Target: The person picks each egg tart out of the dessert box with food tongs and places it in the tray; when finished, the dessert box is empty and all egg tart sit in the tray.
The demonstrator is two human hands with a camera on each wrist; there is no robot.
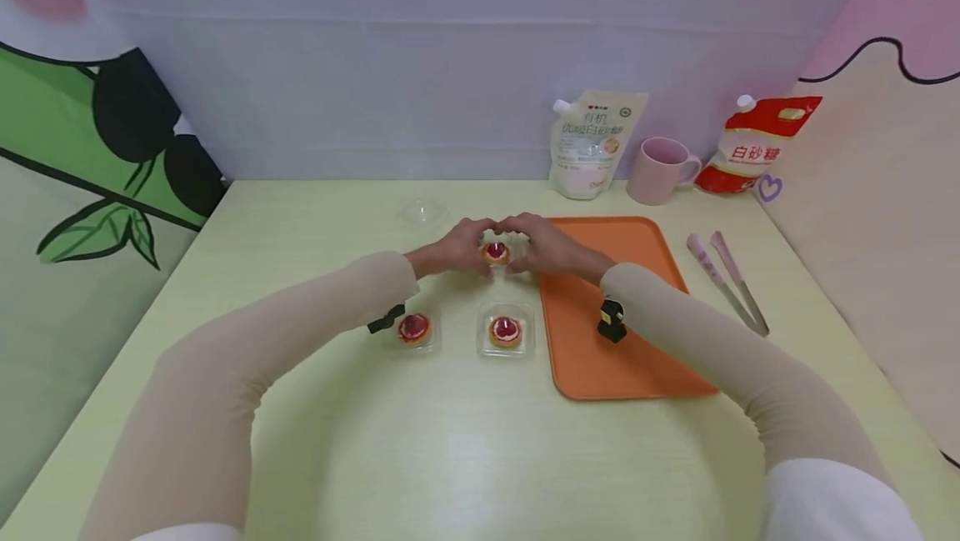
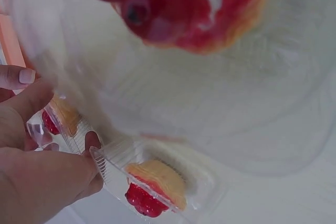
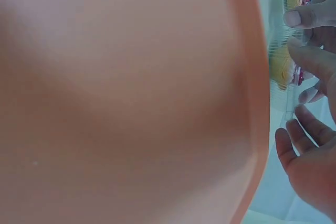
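Note:
In the head view, my left hand and right hand meet around a red-topped tart in a clear plastic box, beside the tray's far left part. Fingers from both sides hold the box at its edges, thumbs toward me. Nearer to me, two more boxed tarts stand on the table, a left one by my left wrist and a right one. The left wrist view has a tart very close under clear plastic, with my left hand around a box edge farther off.
An orange tray lies under my right forearm. Right of it are two pink-handled metal utensils. A clear plastic piece lies at the back. Along the wall stand a pale sugar pouch, a pink mug and a red sugar pouch.

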